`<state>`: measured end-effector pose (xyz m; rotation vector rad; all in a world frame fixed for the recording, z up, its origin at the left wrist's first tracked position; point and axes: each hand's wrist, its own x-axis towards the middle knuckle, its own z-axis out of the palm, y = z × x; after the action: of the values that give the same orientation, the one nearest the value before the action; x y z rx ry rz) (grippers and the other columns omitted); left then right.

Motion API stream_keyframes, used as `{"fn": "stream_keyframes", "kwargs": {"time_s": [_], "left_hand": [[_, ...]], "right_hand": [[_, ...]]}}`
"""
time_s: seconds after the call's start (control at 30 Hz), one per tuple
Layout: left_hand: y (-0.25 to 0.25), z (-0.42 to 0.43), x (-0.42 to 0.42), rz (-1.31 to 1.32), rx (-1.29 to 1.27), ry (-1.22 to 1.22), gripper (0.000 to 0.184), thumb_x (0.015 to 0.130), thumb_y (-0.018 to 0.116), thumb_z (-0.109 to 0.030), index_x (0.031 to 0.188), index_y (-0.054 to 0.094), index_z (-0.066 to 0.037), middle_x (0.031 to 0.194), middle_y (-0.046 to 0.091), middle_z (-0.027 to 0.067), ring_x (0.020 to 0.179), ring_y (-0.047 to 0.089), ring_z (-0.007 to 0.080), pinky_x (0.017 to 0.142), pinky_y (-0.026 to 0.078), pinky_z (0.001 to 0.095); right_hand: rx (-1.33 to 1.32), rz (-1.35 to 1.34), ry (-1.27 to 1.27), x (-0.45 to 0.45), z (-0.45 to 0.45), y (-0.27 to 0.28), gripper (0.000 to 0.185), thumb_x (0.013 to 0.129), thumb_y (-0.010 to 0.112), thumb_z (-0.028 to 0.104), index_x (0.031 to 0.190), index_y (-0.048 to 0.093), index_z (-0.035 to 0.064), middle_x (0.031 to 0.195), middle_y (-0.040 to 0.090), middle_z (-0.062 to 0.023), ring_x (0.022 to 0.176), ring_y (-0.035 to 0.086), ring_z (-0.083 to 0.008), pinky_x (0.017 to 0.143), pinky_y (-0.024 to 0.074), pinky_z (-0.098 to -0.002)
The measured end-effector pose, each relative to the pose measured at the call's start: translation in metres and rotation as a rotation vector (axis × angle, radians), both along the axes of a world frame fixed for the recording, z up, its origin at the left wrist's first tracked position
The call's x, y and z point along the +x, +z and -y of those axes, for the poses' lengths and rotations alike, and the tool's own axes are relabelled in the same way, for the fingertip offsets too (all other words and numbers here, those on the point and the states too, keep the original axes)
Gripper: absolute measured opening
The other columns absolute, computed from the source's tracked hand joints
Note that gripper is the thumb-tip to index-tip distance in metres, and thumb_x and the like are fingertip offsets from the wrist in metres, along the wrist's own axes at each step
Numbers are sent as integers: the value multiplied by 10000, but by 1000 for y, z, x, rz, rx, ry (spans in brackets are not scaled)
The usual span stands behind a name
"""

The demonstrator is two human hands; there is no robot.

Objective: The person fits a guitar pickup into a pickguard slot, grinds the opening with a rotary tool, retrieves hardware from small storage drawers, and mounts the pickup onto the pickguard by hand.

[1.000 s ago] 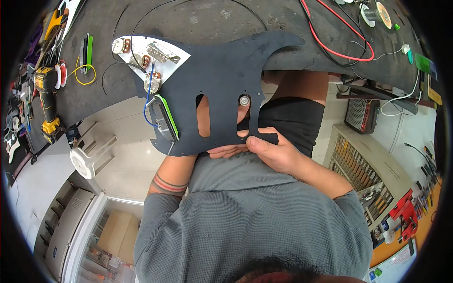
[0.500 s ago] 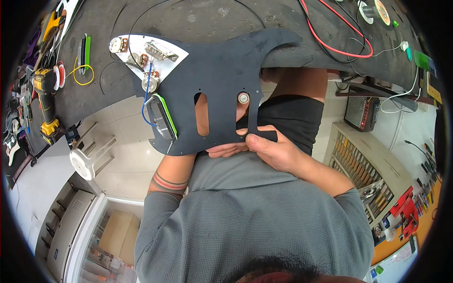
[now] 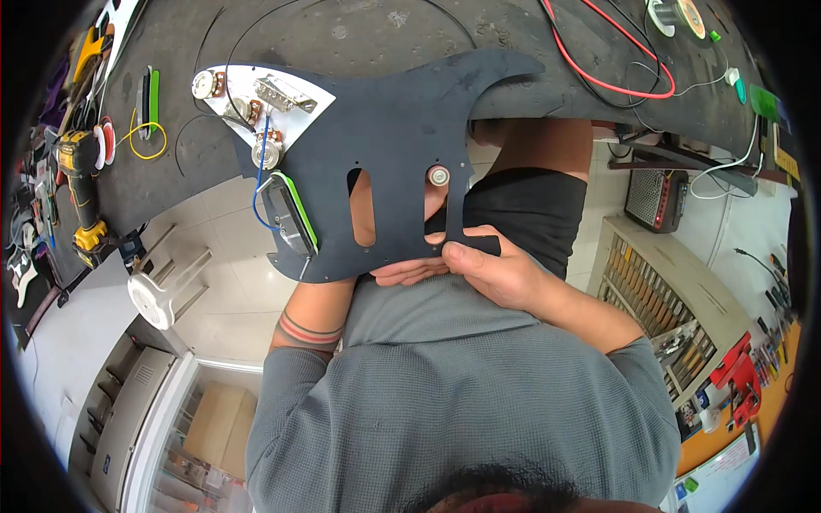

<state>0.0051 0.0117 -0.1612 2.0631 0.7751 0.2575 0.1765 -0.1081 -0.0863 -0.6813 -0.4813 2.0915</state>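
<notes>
A black guitar pickguard (image 3: 398, 120) with a white, shielded corner lies across my lap, underside up. Potentiometers (image 3: 268, 152) and a switch (image 3: 285, 94) are mounted at that corner. A blue wire (image 3: 257, 192) runs down to a green-edged pickup (image 3: 296, 212) at the left slot. My right hand (image 3: 496, 269) grips the lower right edge, thumb on top. My left arm (image 3: 313, 316) passes beneath the pickguard, which hides most of my left hand. Inside the right slot shows a small round metal-ended piece (image 3: 439, 176) with skin below it; whose fingers these are is unclear.
The dark workbench (image 3: 359, 43) holds a red cable (image 3: 629, 90), a solder spool (image 3: 688, 19), a yellow-black drill (image 3: 81, 184) and a green-handled tool (image 3: 149, 98). A white stool (image 3: 154, 299) stands at left, a tool cabinet (image 3: 667, 291) at right.
The pickguard sits very slightly further left in view, as does the workbench. My right hand keeps the same grip, and the round piece stays in the right slot.
</notes>
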Motion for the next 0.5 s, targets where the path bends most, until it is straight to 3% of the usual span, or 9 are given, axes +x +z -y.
{"fn": "stream_keyframes", "kwargs": {"time_s": [0.07,0.17,0.5], "left_hand": [[5,0,1,22,-30,33,298,1030,669,-72,1319,630,-10,1268,677,77,1147,650,200,1015,538,330],[8,-1,3,180,-198,145,242,1005,689,-47,1243,658,-10,1209,690,65,1091,648,184,966,542,319],[4,3,2,172,-130,175,244,1001,701,-43,1242,675,-20,1192,694,45,1078,645,161,935,542,299]], "right_hand": [[12,-11,-9,0,-2,3,595,1203,410,375,1535,528,-104,1459,640,-357,1408,617,-477,1206,490,-562],[-42,-57,-18,0,-3,6,579,1198,460,343,1530,539,-126,1464,669,-283,1366,657,-347,1211,485,-435],[-39,-43,-7,0,-1,3,587,1200,452,350,1536,530,-126,1475,660,-286,1373,653,-359,1213,487,-440]]}}
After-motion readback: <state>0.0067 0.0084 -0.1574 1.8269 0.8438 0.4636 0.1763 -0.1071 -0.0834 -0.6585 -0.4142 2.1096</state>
